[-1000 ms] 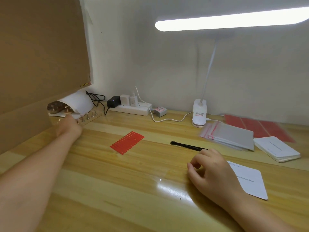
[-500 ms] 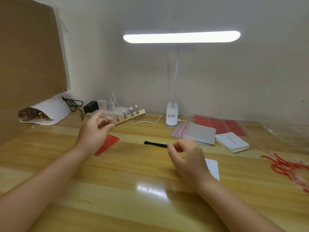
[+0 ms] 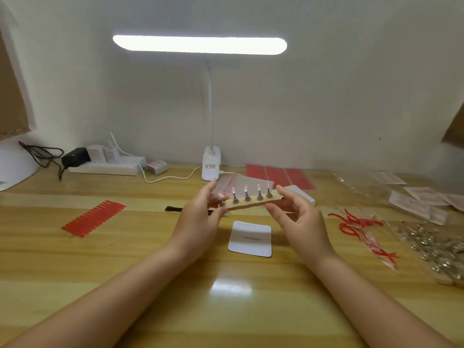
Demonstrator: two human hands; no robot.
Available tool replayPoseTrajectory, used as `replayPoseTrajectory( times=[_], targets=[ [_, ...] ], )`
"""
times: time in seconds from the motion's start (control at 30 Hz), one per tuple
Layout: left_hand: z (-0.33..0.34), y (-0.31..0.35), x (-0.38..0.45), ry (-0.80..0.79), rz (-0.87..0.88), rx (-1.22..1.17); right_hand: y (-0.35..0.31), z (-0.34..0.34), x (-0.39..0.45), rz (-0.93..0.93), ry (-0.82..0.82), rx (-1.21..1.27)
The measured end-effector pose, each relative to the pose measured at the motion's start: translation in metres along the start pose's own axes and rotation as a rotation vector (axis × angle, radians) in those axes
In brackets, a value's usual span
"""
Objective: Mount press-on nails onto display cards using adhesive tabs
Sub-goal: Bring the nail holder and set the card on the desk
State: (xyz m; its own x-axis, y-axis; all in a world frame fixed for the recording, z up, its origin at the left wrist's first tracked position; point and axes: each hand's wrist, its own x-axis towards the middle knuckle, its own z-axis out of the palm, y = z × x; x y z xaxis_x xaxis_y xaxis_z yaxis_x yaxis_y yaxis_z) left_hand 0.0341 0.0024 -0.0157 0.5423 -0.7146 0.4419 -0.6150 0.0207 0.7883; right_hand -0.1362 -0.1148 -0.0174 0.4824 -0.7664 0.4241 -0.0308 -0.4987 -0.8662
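A wooden strip (image 3: 251, 203) carrying several press-on nails on small metal stands is held in the air above the table's middle. My left hand (image 3: 200, 217) grips its left end between thumb and fingers. My right hand (image 3: 298, 222) holds its right end with curled fingers. Below the strip a white display card (image 3: 250, 238) lies flat on the table. A red sheet of adhesive tabs (image 3: 93, 218) lies to the left. More red sheets (image 3: 281, 175) lie at the back.
A clip desk lamp (image 3: 211, 167) stands at the back centre, a power strip (image 3: 105, 167) with plugs at back left. A black tool (image 3: 175, 209) lies behind my left hand. Clear bags (image 3: 241, 183), red strips (image 3: 356, 222), metal stands (image 3: 431, 249) and white packets (image 3: 421, 202) crowd the right.
My left hand carried the wooden strip with nails from the far left to the table's middle. My right hand rose from the card and took the strip's right end. The view swung right.
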Motion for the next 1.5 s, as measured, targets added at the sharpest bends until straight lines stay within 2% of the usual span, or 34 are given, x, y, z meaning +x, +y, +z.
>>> replayPoseTrajectory(
  times=[0.2, 0.43, 0.63, 0.8, 0.97, 1.23, 1.5],
  targets=[
    [0.004, -0.009, -0.007, 0.048, 0.043, 0.006, 0.01, 0.003, 0.003, 0.05, 0.043, -0.033],
    [0.003, -0.017, -0.003, 0.077, 0.037, -0.007, 0.019, 0.001, 0.012, 0.052, 0.006, -0.19],
    [0.006, -0.021, 0.0, -0.067, -0.002, 0.091, 0.027, -0.004, 0.02, 0.046, 0.011, -0.361],
    [0.006, -0.022, 0.004, -0.096, -0.063, 0.118, 0.029, -0.002, 0.021, 0.054, -0.014, -0.471],
    [0.01, -0.024, 0.008, -0.113, -0.134, 0.168, 0.032, -0.001, 0.023, 0.079, -0.014, -0.504],
    [0.013, -0.024, 0.012, -0.055, -0.225, 0.212, 0.039, -0.003, 0.025, 0.105, 0.013, -0.449],
    [0.011, -0.02, 0.008, -0.058, -0.203, 0.248, 0.035, -0.005, 0.025, 0.134, 0.046, -0.454]
  ],
)
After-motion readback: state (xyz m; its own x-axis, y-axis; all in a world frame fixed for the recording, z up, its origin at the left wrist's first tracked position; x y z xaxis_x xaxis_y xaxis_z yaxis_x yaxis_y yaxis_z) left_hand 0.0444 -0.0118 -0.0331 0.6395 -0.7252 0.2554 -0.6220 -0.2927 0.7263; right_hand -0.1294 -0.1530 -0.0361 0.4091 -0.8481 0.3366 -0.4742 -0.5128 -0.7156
